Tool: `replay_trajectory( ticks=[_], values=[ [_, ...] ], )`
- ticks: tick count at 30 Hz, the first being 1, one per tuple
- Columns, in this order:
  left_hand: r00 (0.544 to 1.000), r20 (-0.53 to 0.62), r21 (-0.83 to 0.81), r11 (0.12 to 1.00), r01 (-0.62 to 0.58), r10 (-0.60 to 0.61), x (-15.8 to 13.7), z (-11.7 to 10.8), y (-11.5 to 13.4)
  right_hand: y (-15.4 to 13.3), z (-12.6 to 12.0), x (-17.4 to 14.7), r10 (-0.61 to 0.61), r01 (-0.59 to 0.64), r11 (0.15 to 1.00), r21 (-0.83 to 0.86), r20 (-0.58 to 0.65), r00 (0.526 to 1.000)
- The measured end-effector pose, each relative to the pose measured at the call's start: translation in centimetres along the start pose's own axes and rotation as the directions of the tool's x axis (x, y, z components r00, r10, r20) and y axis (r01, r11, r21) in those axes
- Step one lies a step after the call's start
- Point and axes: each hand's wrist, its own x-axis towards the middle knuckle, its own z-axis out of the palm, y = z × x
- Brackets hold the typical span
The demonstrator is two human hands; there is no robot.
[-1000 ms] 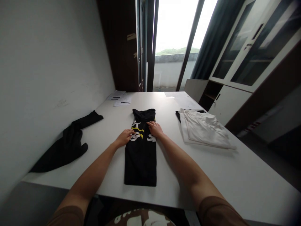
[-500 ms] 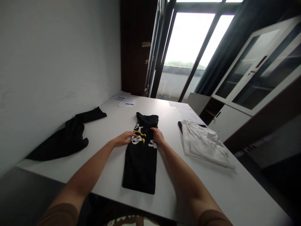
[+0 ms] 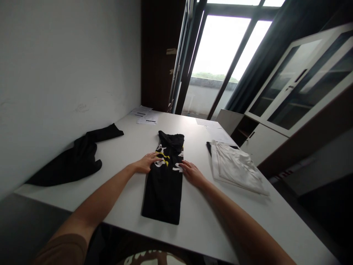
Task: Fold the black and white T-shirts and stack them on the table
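A black shirt [image 3: 162, 191] with white and yellow lettering lies folded into a long narrow strip on the white table [image 3: 121, 206]. On its left edge, beside the yellow print, rests my left hand [image 3: 146, 163], with the fingers stretched over the cloth. My right hand [image 3: 193, 173] touches the right edge at the white lettering, its fingers extended and lying flat. Both hands are open, and neither grips the fabric. The shirt's far end, with the bunched collar, points away from me.
A crumpled black garment [image 3: 68, 158] lies at the left by the wall. Folded white clothes [image 3: 237, 167] are stacked on the right, with black cloth beneath. Papers [image 3: 146, 117] lie at the table's far end. A white cabinet [image 3: 264, 134] stands beyond the right side.
My right hand has slid from the shirt's upper print toward me and outward to its right edge. My left hand stays at the left edge. The view has shifted slightly.
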Motion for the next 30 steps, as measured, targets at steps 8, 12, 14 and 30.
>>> replay_trajectory(
  ticks=[8, 12, 14, 30],
  values=[
    [0.982, -0.082, 0.047, 0.984, -0.169, 0.173, -3.3, -0.2, 2.9, -6.4, -1.9, -3.8, -0.277, 0.258, 0.948, 0.186, 0.082, 0.957],
    [0.971, -0.031, 0.058, 0.970, -0.235, 0.237, -3.5, -0.3, 5.1, -8.2, -1.9, -3.0, -0.364, 0.334, 0.914, 0.231, 0.102, 0.926],
    [0.964, -0.009, 0.048, 0.963, -0.264, 0.265, -3.1, -0.3, 5.9, -8.4, -1.7, -2.9, -0.376, 0.351, 0.916, 0.193, 0.114, 0.920],
    [0.974, 0.097, -0.160, 0.969, -0.188, 0.205, -2.7, -1.6, 6.6, -10.1, -2.2, -2.9, -0.405, 0.386, 0.912, 0.140, 0.149, 0.902]
  ],
)
